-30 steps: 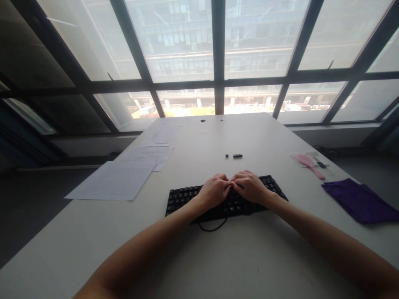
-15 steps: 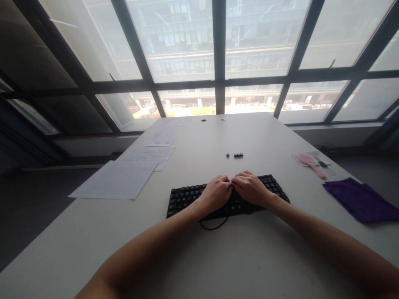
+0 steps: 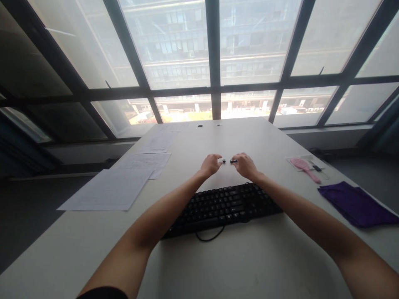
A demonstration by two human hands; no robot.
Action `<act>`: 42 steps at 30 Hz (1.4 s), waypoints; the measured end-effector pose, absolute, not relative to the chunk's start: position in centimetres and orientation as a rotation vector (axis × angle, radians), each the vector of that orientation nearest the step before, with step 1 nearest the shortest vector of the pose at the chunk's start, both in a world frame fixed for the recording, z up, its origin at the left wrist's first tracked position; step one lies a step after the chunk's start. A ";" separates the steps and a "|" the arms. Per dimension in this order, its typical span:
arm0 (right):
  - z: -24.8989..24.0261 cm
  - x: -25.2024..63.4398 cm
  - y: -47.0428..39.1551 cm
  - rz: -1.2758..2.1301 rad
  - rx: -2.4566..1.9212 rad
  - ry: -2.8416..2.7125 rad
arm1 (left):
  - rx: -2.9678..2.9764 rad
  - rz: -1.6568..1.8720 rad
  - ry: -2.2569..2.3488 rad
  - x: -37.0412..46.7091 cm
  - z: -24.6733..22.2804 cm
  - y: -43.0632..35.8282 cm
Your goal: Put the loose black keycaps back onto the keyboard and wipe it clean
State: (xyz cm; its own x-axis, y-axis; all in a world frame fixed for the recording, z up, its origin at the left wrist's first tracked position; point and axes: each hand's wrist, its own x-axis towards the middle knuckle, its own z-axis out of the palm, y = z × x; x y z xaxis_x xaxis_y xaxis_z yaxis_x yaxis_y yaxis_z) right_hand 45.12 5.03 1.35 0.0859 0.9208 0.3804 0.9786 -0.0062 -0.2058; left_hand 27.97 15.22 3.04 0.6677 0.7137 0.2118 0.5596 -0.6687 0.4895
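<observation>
A single small black keycap [image 3: 223, 161] lies on the white table just beyond the keyboard. To its left, my left hand [image 3: 211, 164] is open, with thumb and forefinger apart and the keycap right by their tips. My right hand [image 3: 245, 165] reaches a short row of black keycaps [image 3: 233, 161] from the right. Its bent fingers stand apart around the row's right end, which they partly hide; whether they touch it is unclear. Below both hands, the black keyboard [image 3: 230, 203] lies slightly angled, its left end partly hidden by my left forearm and a cable loop at its front edge.
Sheets of paper [image 3: 107, 189] lie along the table's left side. On the right are a pink hairbrush [image 3: 304, 167], a small dark item [image 3: 316, 168] and a folded purple cloth [image 3: 355, 203]. Large windows [image 3: 181, 41] stand beyond the table's far edge.
Both hands have left the keyboard and moved forward to the loose keycaps. They have moved apart from each other. The view has shifted slightly.
</observation>
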 end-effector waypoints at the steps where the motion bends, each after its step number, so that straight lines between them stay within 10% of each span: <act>1: 1.6 45.4 6.0 -0.194 -1.991 -1.892 | 2.497 0.559 1.020 28.8 2.7 15.8; 42: -0.9 44.7 -3.8 0.422 -1.414 -1.736 | 2.436 0.621 0.648 25.4 1.2 4.6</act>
